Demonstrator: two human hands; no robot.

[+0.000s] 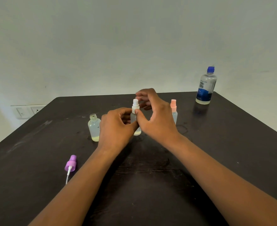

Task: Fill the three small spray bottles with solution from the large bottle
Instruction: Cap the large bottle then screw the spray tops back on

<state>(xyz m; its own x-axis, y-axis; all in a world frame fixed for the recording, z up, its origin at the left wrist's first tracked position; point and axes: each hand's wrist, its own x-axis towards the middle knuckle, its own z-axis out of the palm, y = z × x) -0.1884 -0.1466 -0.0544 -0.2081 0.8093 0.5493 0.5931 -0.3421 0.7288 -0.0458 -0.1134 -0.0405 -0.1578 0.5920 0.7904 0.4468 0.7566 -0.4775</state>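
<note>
Nearest: purple spray top lies on its side on the dark table, its thin tube pointing toward us.
Left bottle: we see the open bottle standing without a top, with only a little yellowish liquid at its bottom.
Left hand: our left hand is wrapped around the body of the middle bottle and keeps it upright on the table.
Right hand: our right hand is at the white top; the thumb touches its collar, the other fingers curl behind it.
Right bottle: the bottle with the pink top stands closed, just beside the right hand.
Far: the large bottle stands closed with a blue cap at the far right corner.
Progress: we judge that most remains; the small bottles look almost empty, and we cannot tell if the white top is going off or on.
</note>
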